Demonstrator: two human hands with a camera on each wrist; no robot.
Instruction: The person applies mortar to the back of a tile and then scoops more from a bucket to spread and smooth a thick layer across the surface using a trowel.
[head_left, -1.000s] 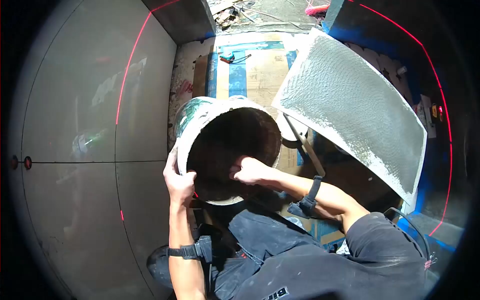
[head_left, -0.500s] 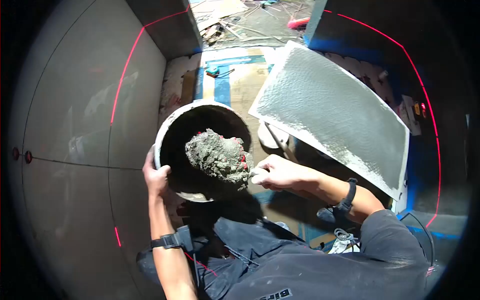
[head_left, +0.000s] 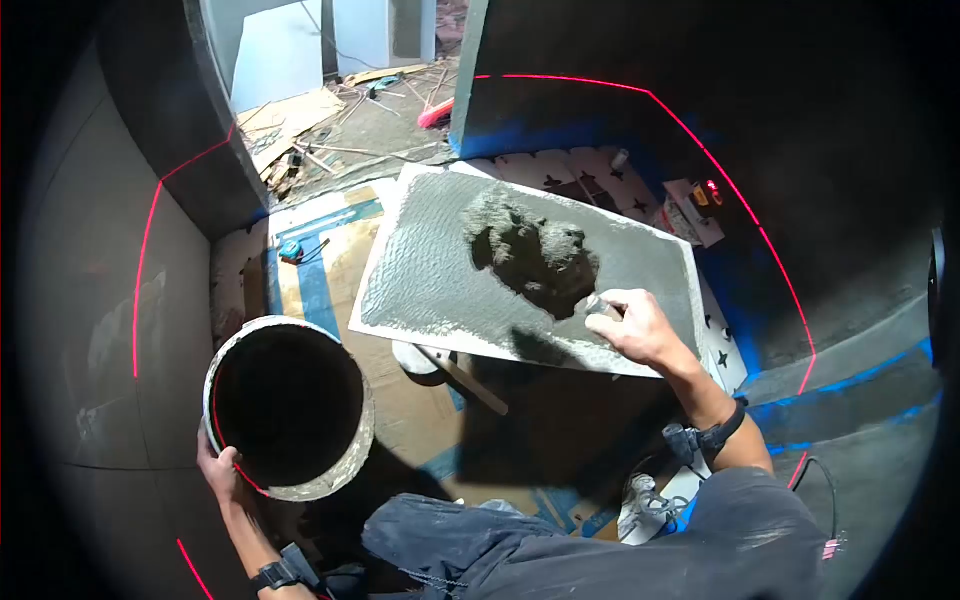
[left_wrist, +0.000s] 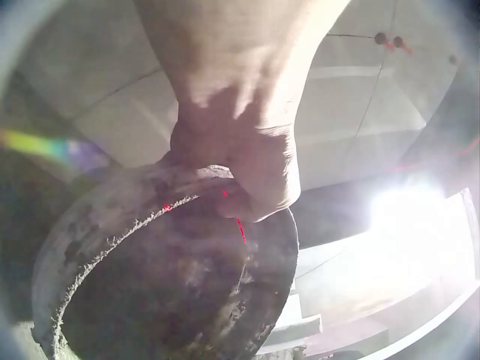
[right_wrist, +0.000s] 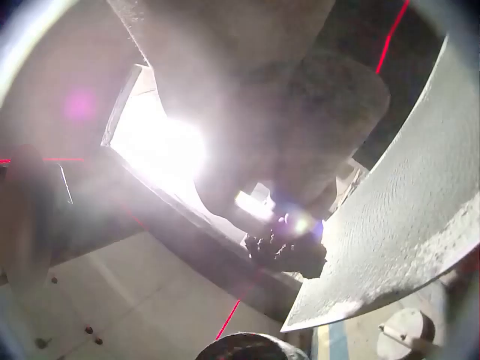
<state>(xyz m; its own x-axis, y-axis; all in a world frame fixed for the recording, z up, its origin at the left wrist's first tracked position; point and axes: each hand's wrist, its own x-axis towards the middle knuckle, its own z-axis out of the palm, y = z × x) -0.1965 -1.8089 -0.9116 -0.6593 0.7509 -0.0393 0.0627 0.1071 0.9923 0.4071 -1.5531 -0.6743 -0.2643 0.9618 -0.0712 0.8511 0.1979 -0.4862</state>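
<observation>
In the head view, my left hand [head_left: 220, 470] grips the rim of a mortar-crusted bucket [head_left: 360, 420], its thumb over the edge. The bucket tips with its dark mouth facing up toward me. My right hand [head_left: 635, 328] holds a trowel by its handle [head_left: 600, 306]; a heap of wet grey mortar [head_left: 545, 250] hides the blade. That heap is over a large tile [head_left: 420, 260] coated with a thin grey layer, white along its edges. In the right wrist view, the mortar [right_wrist: 289, 251] overlaps the tile's [right_wrist: 405, 202] near edge.
Under the tile's front edge stands a white round pail [head_left: 415, 360] with a wooden stick [head_left: 465, 380]. A teal tape measure [head_left: 291, 250] lies on the taped cardboard floor [head_left: 345, 255]. Debris [head_left: 300, 125] litters the doorway. Red laser lines cross the walls, and a shoe [head_left: 645, 505] is at lower right.
My right hand has lifted the mortar-laden trowel out of the bucket and carried it right, over the tile. The left hand keeps its grip on the bucket, and the head view has turned right.
</observation>
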